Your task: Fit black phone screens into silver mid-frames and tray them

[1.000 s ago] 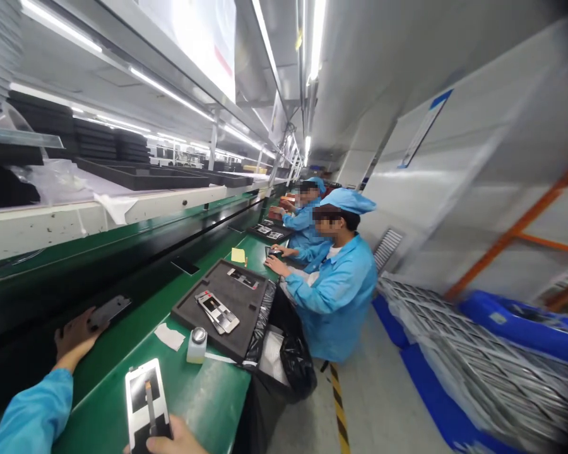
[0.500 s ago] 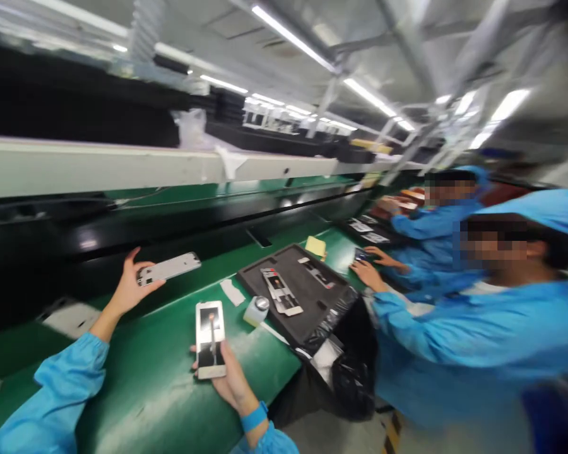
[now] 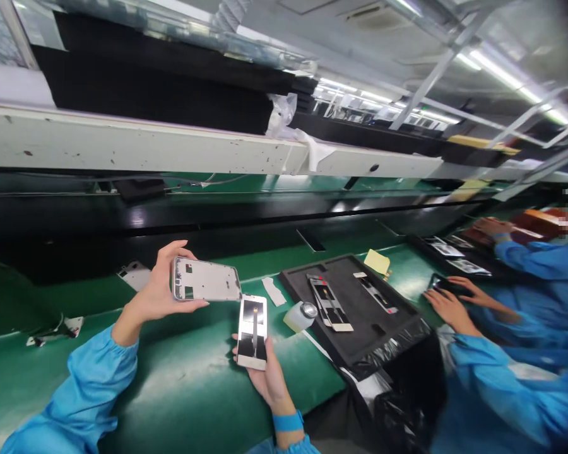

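Green worktop (image 3: pixel 170 378) crosses the lower frame, a tray (image 3: pixel 360 321) right of centre bearing other panels (image 3: pixel 331 306). Near mid-frame, the left hand (image 3: pixel 156 290) grips a shell (image 3: pixel 208 280) by its edges — likely to spare its inner face — while the right hand (image 3: pixel 271 380) cradles a white panel (image 3: pixel 252 331) from below.

Phone frame (image 3: pixel 213 284) in my left hand (image 3: pixel 156 290), screen panel (image 3: pixel 252 343) in my right hand (image 3: pixel 271 378). Bottle (image 3: pixel 295 318) sits beside the tray (image 3: pixel 344 277).
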Motion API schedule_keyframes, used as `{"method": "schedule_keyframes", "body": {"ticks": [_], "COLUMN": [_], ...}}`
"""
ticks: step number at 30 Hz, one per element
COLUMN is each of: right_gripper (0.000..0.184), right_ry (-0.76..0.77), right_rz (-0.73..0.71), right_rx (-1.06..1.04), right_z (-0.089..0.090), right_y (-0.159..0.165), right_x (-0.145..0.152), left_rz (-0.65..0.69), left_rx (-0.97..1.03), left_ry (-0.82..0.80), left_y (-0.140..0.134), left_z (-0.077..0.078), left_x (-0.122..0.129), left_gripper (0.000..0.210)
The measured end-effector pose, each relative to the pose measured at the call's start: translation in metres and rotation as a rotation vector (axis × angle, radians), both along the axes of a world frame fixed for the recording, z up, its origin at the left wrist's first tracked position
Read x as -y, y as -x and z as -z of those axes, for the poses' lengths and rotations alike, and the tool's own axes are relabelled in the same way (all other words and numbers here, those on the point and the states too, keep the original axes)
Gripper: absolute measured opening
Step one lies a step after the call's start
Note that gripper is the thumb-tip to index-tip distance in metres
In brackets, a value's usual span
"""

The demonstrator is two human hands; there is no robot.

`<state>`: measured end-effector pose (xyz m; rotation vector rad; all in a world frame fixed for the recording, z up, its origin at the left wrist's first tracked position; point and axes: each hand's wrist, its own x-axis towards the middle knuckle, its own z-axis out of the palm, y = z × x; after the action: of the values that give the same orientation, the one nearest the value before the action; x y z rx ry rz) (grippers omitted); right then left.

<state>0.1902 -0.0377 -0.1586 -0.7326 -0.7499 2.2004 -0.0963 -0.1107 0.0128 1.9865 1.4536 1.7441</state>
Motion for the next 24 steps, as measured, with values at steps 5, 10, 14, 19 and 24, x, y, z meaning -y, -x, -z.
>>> {"method": "schedule_keyframes", "body": {"ticks": [5,10,14,19,24], "right_gripper": [0.072,0.068,0.066,0.069,0.067], "right_ry": [0.031,0.026,0.007,0.0,0.002], "right_rz": [-0.005,-0.029,-0.014,-0.025,-0.001], "right_rx": [0.045,0.066,0.117,0.153,0.137], "right_z": [0.006,0.009,0.007,0.006,0.005], "right_y": [-0.007,-0.012,-0.012,-0.01,-0.01], "right_x": [-0.001,-0.001,0.001,0.002,0.004], "left_rz": [0.517,0.883,1.047,1.228,1.174], "left_rx": [0.558,0.865,0.985,0.995,0.997], "left_ry": [-0.033,0.068,0.075,0.082,0.073], "left_y": [-0.024,-0.046,-0.054,-0.054,-0.056], "left_z": [-0.012,-0.014,-0.016,-0.018,-0.012], "left_x": [0.014,0.028,0.033,0.029,0.034], "left_gripper": [0.103,0.092,0.084,0.089,0.097]}}
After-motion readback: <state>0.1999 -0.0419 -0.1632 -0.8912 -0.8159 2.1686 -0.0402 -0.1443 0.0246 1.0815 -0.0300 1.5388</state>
